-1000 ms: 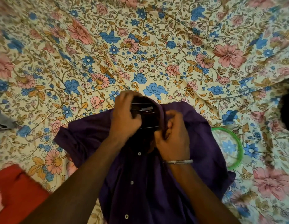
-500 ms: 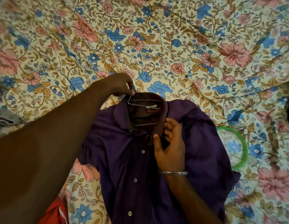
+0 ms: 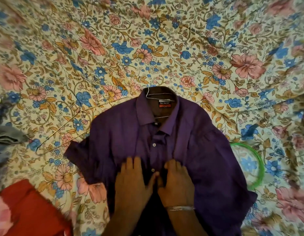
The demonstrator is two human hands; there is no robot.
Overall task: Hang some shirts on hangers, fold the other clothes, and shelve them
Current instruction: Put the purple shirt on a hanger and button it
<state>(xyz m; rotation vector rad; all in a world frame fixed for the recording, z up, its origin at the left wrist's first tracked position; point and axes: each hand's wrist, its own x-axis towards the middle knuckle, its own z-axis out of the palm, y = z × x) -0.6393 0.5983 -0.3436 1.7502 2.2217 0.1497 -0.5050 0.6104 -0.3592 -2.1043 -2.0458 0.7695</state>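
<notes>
I have one view only, from the head camera: it looks steeply down and forward, close over the floral-printed bed sheet (image 3: pixel 164 48), my forearms entering from the bottom edge.

Only one readable item you'll find: the neck label (image 3: pixel 164 105) sewn inside the collar of the purple shirt (image 3: pixel 198 150). Top strip is dark with white lettering, looks like "Ben Hailey", though the second word is too blurred to confirm. Below it a red band, then a small line of print you can't resolve. Nothing else carries text.
</notes>
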